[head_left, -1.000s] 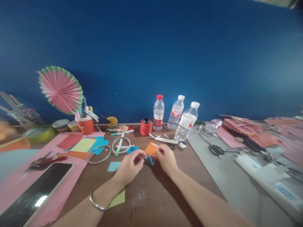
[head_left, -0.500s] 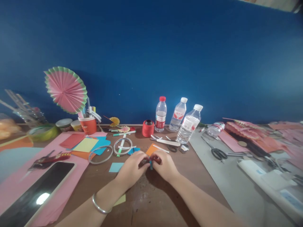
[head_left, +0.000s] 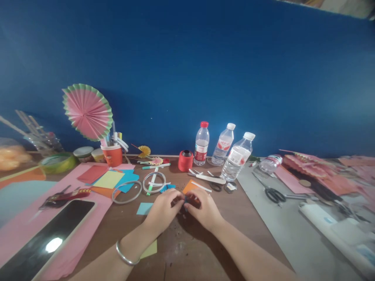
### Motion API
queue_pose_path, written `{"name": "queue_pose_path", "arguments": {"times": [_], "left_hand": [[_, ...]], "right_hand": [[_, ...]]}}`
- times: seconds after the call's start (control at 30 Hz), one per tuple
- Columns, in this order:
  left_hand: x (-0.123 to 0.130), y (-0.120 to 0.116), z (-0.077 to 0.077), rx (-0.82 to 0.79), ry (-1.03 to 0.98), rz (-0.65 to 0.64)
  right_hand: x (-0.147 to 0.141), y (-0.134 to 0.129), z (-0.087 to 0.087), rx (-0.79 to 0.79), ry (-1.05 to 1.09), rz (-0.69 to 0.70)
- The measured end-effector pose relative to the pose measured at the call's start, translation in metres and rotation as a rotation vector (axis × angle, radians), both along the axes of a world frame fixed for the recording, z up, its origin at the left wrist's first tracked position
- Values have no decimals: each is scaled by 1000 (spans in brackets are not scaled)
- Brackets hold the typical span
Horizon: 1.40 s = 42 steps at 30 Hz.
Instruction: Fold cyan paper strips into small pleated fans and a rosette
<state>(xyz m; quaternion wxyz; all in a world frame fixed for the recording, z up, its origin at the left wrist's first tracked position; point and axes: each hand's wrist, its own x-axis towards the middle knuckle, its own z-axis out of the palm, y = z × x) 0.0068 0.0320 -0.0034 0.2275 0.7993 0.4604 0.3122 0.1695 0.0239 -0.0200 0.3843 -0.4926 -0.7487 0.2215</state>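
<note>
My left hand and my right hand meet at the middle of the brown table, fingertips pinched together. Between them is a small blue paper piece, mostly hidden by the fingers. Just behind the hands lie an orange paper with a white strip on it and a small blue folded fan. A light blue square is left of my left hand, and a pale yellow paper lies partly under my left forearm.
Behind stand a red thread spool and bottles. A phone, coloured papers and a cup holding a large pink fan are left. Scissors and a white device lie right.
The view has shifted slightly, moving the table items a little to the right in the picture. Less of the blue paper shows between my fingers.
</note>
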Motion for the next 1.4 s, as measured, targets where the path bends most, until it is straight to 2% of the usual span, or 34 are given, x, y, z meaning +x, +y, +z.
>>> {"name": "queue_pose_path", "arguments": {"times": [0.1,0.23,0.63,0.9,1.07,1.4], "left_hand": [[0,0,0,-29,-38,0],[0,1,-1,-21,-33,-12],[-2,-1,-3,187,260,10],[-4,1,3,251,50,33],[-2,4,2,165,92,-69],[-4,4,-2,106,129,-21]], "right_hand": [[0,0,1,37,-18,42],[0,1,-2,54,-24,27],[-2,0,-8,74,-56,75],[0,7,-9,-75,163,-28],[0,5,-6,-63,181,-11],[1,3,-5,-80,192,-36]]}}
